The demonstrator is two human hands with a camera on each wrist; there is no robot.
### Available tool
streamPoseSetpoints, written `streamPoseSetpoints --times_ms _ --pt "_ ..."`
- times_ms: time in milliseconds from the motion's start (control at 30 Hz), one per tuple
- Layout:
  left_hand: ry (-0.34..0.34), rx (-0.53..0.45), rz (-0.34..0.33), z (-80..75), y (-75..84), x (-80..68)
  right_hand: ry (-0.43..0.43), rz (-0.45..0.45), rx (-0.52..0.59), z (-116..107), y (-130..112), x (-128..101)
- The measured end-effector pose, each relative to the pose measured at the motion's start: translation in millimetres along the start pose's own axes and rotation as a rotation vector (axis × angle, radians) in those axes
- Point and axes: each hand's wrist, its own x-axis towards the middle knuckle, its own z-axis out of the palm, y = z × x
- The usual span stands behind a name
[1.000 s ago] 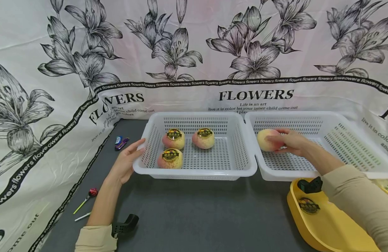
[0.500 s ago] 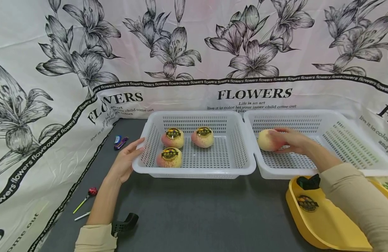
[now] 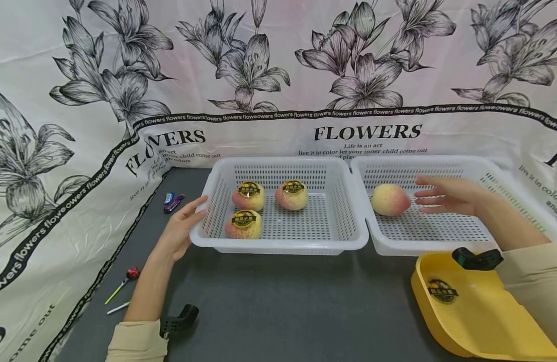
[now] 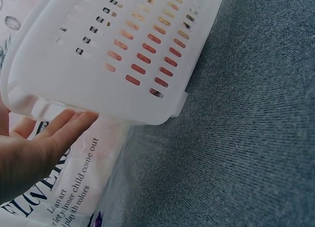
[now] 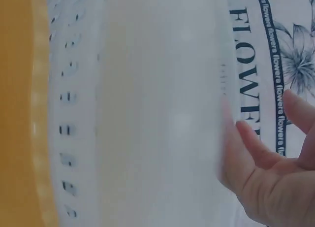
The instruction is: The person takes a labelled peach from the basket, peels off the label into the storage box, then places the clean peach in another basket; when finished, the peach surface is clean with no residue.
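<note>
Far left on the grey table (image 3: 278, 311), two candies (image 3: 173, 202) lay near the flowered cloth (image 3: 79, 151), with a lollipop (image 3: 124, 284) nearer the person. The left hand (image 3: 181, 232) rested against the left wall of the left basket (image 3: 351, 221), fingers straight and relaxed, gripping nothing; in the left wrist view the fingertips (image 4: 74, 126) touched the basket's (image 4: 98, 49) rim from outside.

Inside that basket sat three stickered peaches: one at the front left (image 3: 244, 224), one just behind it (image 3: 249, 196), touching or nearly so, and one to the right (image 3: 292, 195), a little apart.

The right basket (image 3: 441, 249) stood just beside the left one, their rims touching or nearly so. A single peach (image 3: 389, 199) lay on its floor near the left wall, with no sticker showing. The right hand (image 3: 446, 195) hovered just to the right of this peach, fingers spread and straight, close to the fruit but not touching it. The right wrist view was blurred, showing only open fingers (image 5: 256, 148) beside white plastic.

A yellow tray (image 3: 477, 322) lay at the front right, partly under the right sleeve (image 3: 536, 281), with a round sticker (image 3: 442, 290) on its floor.
</note>
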Motion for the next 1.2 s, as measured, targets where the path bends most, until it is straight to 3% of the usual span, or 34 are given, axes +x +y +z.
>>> streamPoseSetpoints --times_ms 200,333,700,1000,1200 --pt "0.000 0.006 0.008 0.3 3.3 0.5 -0.036 -0.060 -0.022 0 -20 -12" --pt "0.005 0.007 -0.002 1.1 4.1 0.0 -0.072 -0.104 -0.036 17 -39 -16" --pt "0.004 0.000 -0.014 0.2 1.6 -2.5 -0.229 -0.163 0.048 113 -83 4" --pt "0.002 -0.008 -0.006 0.9 0.8 0.0 -0.310 -0.129 0.164 189 -84 35" --pt "-0.002 -0.004 0.003 0.2 0.8 0.9 -0.333 -0.127 0.170 233 -79 52"
